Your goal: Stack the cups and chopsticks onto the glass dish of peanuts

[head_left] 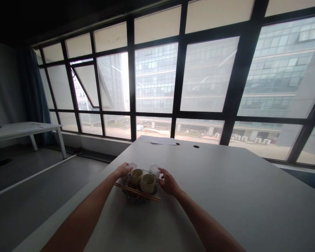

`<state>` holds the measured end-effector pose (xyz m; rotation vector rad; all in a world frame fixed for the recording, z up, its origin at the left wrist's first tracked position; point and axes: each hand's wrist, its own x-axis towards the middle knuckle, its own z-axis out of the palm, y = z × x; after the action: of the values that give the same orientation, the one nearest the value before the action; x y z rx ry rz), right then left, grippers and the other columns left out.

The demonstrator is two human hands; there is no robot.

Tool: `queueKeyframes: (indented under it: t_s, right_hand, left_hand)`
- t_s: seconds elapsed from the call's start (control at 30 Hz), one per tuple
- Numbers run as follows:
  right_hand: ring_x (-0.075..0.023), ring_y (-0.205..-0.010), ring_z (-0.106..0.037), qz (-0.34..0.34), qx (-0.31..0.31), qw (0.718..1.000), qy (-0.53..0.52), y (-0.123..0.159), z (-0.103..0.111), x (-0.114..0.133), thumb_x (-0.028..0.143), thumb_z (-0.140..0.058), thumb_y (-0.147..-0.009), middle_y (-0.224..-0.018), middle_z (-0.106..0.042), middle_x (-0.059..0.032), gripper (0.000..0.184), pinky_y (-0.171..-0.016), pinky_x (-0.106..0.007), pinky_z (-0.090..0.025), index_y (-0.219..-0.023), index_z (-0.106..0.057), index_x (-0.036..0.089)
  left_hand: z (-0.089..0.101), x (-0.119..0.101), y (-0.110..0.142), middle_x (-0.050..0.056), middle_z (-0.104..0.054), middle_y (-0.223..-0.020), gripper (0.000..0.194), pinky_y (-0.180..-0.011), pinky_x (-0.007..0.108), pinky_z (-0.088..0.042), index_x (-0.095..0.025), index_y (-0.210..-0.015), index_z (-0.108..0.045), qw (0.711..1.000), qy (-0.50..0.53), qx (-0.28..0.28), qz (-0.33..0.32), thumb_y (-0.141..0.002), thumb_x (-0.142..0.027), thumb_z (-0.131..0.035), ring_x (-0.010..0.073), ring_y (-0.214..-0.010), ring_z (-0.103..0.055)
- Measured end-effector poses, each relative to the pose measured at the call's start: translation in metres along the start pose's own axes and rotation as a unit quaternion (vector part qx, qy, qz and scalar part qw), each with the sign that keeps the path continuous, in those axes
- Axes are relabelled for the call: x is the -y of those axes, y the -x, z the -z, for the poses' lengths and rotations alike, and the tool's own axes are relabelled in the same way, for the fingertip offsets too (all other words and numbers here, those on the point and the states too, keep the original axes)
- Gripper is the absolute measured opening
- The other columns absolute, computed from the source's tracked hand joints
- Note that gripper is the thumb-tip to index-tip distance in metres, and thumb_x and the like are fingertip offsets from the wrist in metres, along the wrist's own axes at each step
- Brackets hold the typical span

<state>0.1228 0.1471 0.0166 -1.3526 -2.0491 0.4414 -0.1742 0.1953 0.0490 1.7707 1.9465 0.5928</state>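
A dark-toned glass dish (133, 199) sits on the white table in front of me. Two beige ceramic cups stand in it, a left beige cup (136, 176) and a right beige cup (147, 184). A pair of wooden chopsticks (139, 192) lies across its near side. Behind the beige cups are two translucent cups. My left hand (123, 170) is closed at the side of the left translucent cup (132, 166). My right hand (169, 181) grips the right translucent cup (154, 169) with curled fingers. The cups hide the dish's far rim.
The white table (212, 196) reaches toward the windows, with white paper sheets (157, 140) and a cable hole (196, 146) at its far end. Another white table (21, 130) stands at the left across a floor gap. One window pane (86, 84) is tilted open.
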Motion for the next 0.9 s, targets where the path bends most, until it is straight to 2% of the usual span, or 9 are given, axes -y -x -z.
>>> queueKeyframes:
  t_s: [0.13,0.37,0.53,0.67,0.8,0.9]
  right_hand:
    - [-0.0167,-0.090,-0.063,0.006,0.006,1.000,0.010,0.002,-0.003,0.001,0.005,-0.054,-0.079,-0.127,-0.058,-0.0118,0.070,-0.084,-0.028,-0.049,-0.145,-0.038,0.019]
    - [-0.0203,-0.097,-0.063,-0.012,0.005,0.998,0.065,-0.002,0.004,0.004,0.011,-0.055,-0.083,-0.137,-0.047,-0.0147,0.069,-0.082,-0.030,-0.049,-0.148,-0.034,0.021]
    - [-0.0247,-0.115,-0.057,-0.010,0.019,0.994,0.109,-0.019,0.007,0.001,0.008,-0.053,-0.084,-0.145,-0.038,-0.0151,0.070,-0.095,-0.035,-0.046,-0.150,-0.034,0.023]
    - [-0.0270,-0.126,-0.050,0.004,0.035,0.990,0.135,-0.036,0.008,0.000,0.005,-0.054,-0.084,-0.152,-0.029,-0.0126,0.072,-0.100,-0.037,-0.043,-0.150,-0.036,0.027]
    - [-0.0289,-0.128,-0.048,0.023,0.048,0.987,0.154,-0.046,0.007,0.004,0.008,-0.053,-0.087,-0.153,-0.028,-0.0117,0.064,-0.100,-0.039,-0.044,-0.147,-0.042,0.026]
    - [-0.0278,-0.126,-0.050,0.026,0.052,0.985,0.165,-0.048,0.005,0.008,0.012,-0.053,-0.090,-0.153,-0.031,-0.0107,0.050,-0.099,-0.039,-0.045,-0.138,-0.052,0.025]
  left_hand:
    - [-0.001,0.001,0.001,0.021,-0.057,-0.135,0.058,-0.100,0.031,-0.041,-0.008,-0.133,-0.050,1.000,-0.003,0.002,-0.004,-0.089,-0.045,-0.049,0.0282,-0.124,-0.056]
    - [0.000,-0.002,0.003,0.024,-0.052,-0.140,0.063,-0.104,0.036,-0.039,-0.006,-0.136,-0.046,1.000,-0.003,-0.002,-0.014,-0.091,-0.050,-0.043,0.0311,-0.130,-0.051]
    - [-0.002,-0.003,0.005,0.019,-0.048,-0.146,0.061,-0.108,0.033,-0.036,-0.012,-0.137,-0.048,0.998,-0.008,-0.020,-0.051,-0.086,-0.046,-0.049,0.0283,-0.133,-0.048]
    - [-0.003,-0.003,0.002,0.016,-0.054,-0.141,0.056,-0.105,0.031,-0.038,-0.014,-0.128,-0.057,0.998,-0.012,-0.022,-0.061,-0.081,-0.044,-0.053,0.0282,-0.129,-0.051]
    - [-0.007,-0.002,-0.003,0.016,-0.057,-0.137,0.056,-0.103,0.029,-0.039,-0.011,-0.126,-0.057,0.998,-0.008,-0.019,-0.066,-0.081,-0.043,-0.051,0.0273,-0.125,-0.054]
    - [-0.010,-0.002,-0.007,0.016,-0.057,-0.136,0.057,-0.102,0.030,-0.040,-0.010,-0.128,-0.055,0.998,0.000,-0.017,-0.067,-0.082,-0.042,-0.048,0.0266,-0.123,-0.055]
